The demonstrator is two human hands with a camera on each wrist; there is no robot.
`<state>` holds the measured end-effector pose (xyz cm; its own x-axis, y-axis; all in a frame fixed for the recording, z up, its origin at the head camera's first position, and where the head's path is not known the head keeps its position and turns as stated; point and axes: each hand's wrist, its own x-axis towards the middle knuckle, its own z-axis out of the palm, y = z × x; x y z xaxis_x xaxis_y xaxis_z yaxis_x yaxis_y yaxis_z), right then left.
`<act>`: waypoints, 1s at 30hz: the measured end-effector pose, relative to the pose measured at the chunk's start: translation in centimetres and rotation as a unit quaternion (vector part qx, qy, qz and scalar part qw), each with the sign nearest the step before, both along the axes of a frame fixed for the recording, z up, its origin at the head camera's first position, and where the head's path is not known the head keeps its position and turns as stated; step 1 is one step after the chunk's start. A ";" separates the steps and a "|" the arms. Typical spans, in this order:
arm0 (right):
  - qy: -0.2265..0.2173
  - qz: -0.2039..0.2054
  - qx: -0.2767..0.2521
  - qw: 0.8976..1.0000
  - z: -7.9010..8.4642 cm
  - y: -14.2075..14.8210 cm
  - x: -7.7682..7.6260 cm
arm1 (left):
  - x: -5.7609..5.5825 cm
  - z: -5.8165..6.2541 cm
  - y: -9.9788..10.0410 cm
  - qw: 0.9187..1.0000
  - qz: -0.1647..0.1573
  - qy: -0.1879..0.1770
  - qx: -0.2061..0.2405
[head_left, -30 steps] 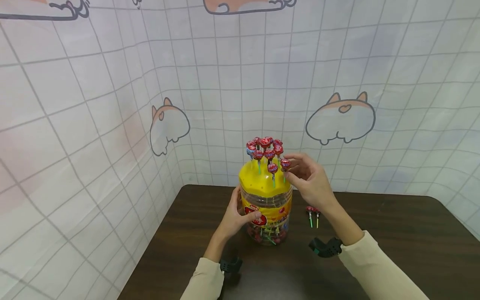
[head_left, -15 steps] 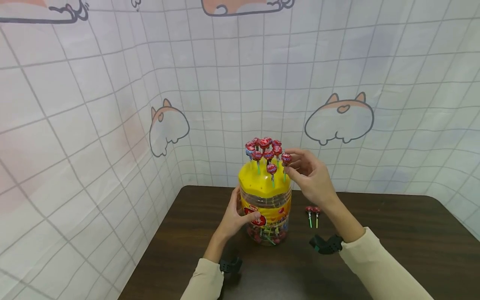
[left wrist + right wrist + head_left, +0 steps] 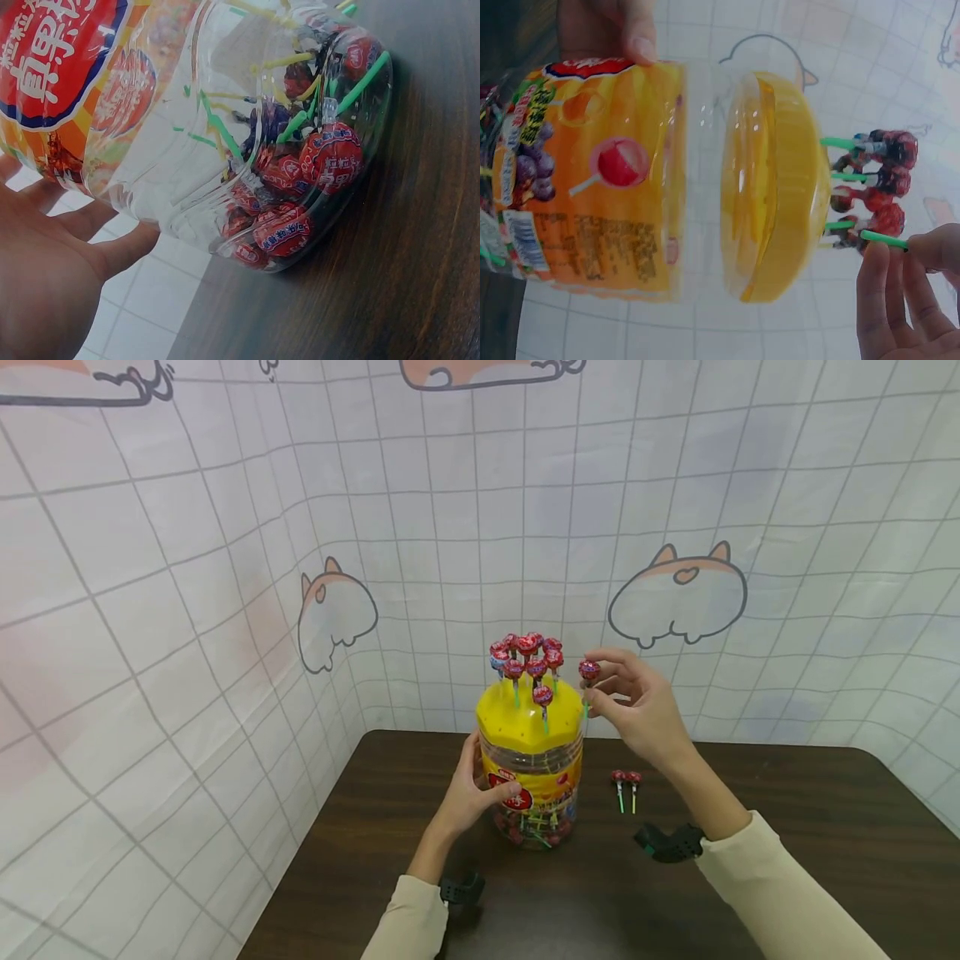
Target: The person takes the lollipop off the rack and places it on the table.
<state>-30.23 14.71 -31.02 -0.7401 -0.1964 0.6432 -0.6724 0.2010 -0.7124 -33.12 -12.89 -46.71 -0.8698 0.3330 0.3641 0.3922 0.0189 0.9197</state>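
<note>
A clear plastic jar [image 3: 536,785] with a yellow lid [image 3: 517,718] stands upright on the table. Several red-wrapped lollipops [image 3: 527,646] stick up from the lid, and more lollipops [image 3: 330,157] lie in the jar's bottom. My left hand [image 3: 467,797] holds the jar's left side, its thumb across the label. Between thumb and fingers, my right hand [image 3: 637,702] pinches a lollipop [image 3: 588,671] just off the lid's right edge, its red head up. In the right wrist view, that lollipop's green stick [image 3: 885,240] shows at the fingertips, apart from the lid.
Two lollipops [image 3: 626,781] lie on the dark wooden table [image 3: 787,843] right of the jar. A white gridded cloth [image 3: 480,510] with cartoon drawings hangs behind the table and along its left side. Black wrist cameras [image 3: 667,843] sit at the wrists.
My right hand has drawn the pinched lollipop up and to the right, away from the yellow lid. The left hand and the jar have stayed in place.
</note>
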 end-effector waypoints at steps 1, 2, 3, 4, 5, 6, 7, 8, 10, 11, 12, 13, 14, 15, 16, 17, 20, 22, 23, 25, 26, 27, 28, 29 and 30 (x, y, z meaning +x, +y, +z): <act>-0.002 0.000 0.001 1.000 -0.1 0.2 0.0 | 0.0 0.0 0.0 1.000 -0.001 0.000 0.001; -0.004 0.000 0.003 1.000 -0.2 0.3 0.0 | 0.0 0.1 0.0 1.000 -0.002 0.001 0.001; -0.006 -0.001 0.005 1.000 -0.3 0.5 0.0 | 0.0 0.1 0.0 1.000 -0.003 0.001 0.001; -0.007 -0.003 0.008 1.000 -0.4 0.7 0.0 | 0.0 0.1 0.0 1.000 -0.002 0.001 0.000; -0.010 -0.003 0.009 1.000 -0.6 0.9 0.0 | 0.0 0.1 0.0 1.000 -0.002 0.001 -0.001; -0.013 -0.004 0.010 1.000 -0.8 1.0 0.0 | 0.0 0.1 0.0 1.000 -0.001 0.000 -0.001; -0.017 -0.005 0.009 1.000 -1.0 1.2 0.0 | 0.1 0.1 0.0 1.000 0.000 0.000 -0.002; -0.021 -0.006 0.010 1.000 -1.2 1.4 0.0 | 0.0 0.0 0.0 1.000 0.000 -0.001 -0.003; -0.029 -0.009 0.009 1.000 -1.7 1.8 0.1 | 0.0 0.0 0.0 1.000 0.000 -0.002 -0.003; -0.034 -0.009 0.006 0.999 -2.0 2.0 0.1 | 0.0 0.0 0.0 1.000 -0.001 -0.002 -0.002; -0.039 -0.011 0.004 0.999 -2.3 2.3 0.1 | 0.0 0.0 0.0 1.000 -0.004 -0.003 0.000; -0.044 -0.013 0.003 0.999 -2.6 2.5 0.1 | 0.0 -0.1 0.0 1.000 -0.006 -0.003 0.001; -0.048 -0.015 0.004 0.999 -2.9 2.8 0.0 | 0.0 -0.1 0.0 1.000 -0.008 -0.003 0.002; -0.053 -0.017 0.003 0.998 -3.2 3.0 0.0 | 0.0 -0.1 0.0 1.000 -0.008 -0.002 0.002; -0.058 -0.018 0.002 0.998 -3.5 3.3 0.0 | 0.0 0.0 0.0 1.000 -0.009 0.000 0.002; -0.063 -0.017 0.000 0.998 -3.8 3.6 -0.1 | 0.0 0.0 0.0 1.000 -0.007 0.000 0.001; -0.079 -0.020 0.001 0.997 -4.9 4.4 -0.2 | 0.1 0.1 0.0 1.000 0.000 0.002 -0.004; -0.090 -0.020 -0.001 0.996 -5.7 4.9 -0.4 | 0.1 0.1 0.0 1.000 0.004 0.003 -0.007; -0.095 -0.021 0.000 0.995 -6.2 5.2 -0.5 | 0.0 0.2 0.0 1.000 0.005 0.002 -0.008; -0.105 -0.023 0.000 0.994 -7.1 5.7 -0.7 | 0.0 0.1 0.0 1.000 0.003 0.001 -0.005; -0.111 -0.025 0.001 0.994 -7.5 5.9 -0.8 | 0.0 0.1 0.0 1.000 0.002 0.000 -0.005; -0.115 -0.027 0.001 0.993 -8.0 6.1 -0.9 | 0.0 0.1 0.0 1.000 0.001 -0.001 -0.004; -0.121 -0.028 0.001 0.992 -8.4 6.3 -1.0 | 0.0 0.1 0.0 1.000 0.000 -0.002 -0.003; -0.126 -0.029 0.000 0.992 -8.8 6.5 -1.1 | 0.0 0.1 0.0 1.000 -0.002 -0.003 0.000; -0.132 -0.031 0.000 0.991 -9.2 6.7 -1.2 | 0.0 0.1 0.0 1.000 -0.003 -0.003 0.001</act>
<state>-31.42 21.39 -40.21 -0.8931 -0.1460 0.4255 -0.4491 0.2355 -0.8619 -33.11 -12.90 -46.63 -0.8699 0.3375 0.3596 0.3868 0.0145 0.9220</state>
